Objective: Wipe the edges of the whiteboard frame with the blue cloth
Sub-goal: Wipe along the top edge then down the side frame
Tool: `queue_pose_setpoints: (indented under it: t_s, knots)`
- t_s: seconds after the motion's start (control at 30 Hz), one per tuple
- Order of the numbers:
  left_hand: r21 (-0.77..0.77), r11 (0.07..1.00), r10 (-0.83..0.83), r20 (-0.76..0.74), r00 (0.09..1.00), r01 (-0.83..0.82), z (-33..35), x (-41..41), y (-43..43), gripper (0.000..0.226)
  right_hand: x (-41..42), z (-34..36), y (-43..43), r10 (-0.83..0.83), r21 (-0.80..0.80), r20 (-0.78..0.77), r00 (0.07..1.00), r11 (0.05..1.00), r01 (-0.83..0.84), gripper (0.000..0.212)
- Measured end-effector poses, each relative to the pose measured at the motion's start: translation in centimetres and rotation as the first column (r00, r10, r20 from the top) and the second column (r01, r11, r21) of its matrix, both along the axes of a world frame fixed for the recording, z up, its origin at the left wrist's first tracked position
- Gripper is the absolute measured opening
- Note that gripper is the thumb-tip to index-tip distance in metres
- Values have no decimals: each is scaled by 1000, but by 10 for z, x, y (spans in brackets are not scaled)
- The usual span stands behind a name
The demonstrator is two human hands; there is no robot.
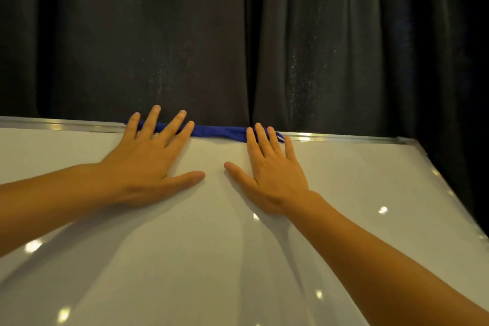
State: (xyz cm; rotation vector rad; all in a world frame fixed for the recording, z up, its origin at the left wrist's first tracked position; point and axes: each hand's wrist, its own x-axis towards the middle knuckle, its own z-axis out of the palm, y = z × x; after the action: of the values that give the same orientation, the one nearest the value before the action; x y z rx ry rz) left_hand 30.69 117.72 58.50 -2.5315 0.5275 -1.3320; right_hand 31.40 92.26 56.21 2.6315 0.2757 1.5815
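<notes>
blue cloth (pixel 219 131) lies stretched in a long thin roll along the far top edge of the whiteboard frame (pixel 344 137), draped right on the silver rail near its middle. the left hand (pixel 148 164) is spread flat, fingers splayed wide, its fingertips lying over the left end of the cloth and pinning it to the rail, thumb out on the board surface. the right hand (pixel 270 174) is flat too, fingers closer together, tips resting on the right end of the cloth. neither hand is curled around anything; both press down with open palms rather than gripping.

the whiteboard (pixel 238 259) itself fills the lower view, glossy and pale, with small light reflections dotted across it. its right edge (pixel 455 198) runs off toward the lower right corner, and the top rail carries on bare to the left and right of the cloth. behind the board hangs a dark curtain (pixel 238 34) with a faint dusty speckle.

as for progress, my judgement is that the top edge is the one in hand, with the cloth sitting over only its central stretch. whether any stretch of rail has been wiped cannot be told from its look. the right side edge shows no cloth on it, and the left and near edges are out of view, so most of the frame looks to be left to do.
</notes>
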Motion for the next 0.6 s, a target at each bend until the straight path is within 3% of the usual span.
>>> queue_pose_setpoints:
  t_s: [0.13,0.27,0.6]
  knots:
    - [77,996,-37,30,999,35,4,9,-44,101,5,4,-56,-31,47,-24,999,998,32,91]
    - [86,993,-73,-37,997,76,12,10,-90,104,7,7,-110,-32,50,-68,997,998,35,84]
    - [106,992,-62,-94,994,72,20,17,-261,102,17,14,-270,-112,97,-133,985,987,125,92]
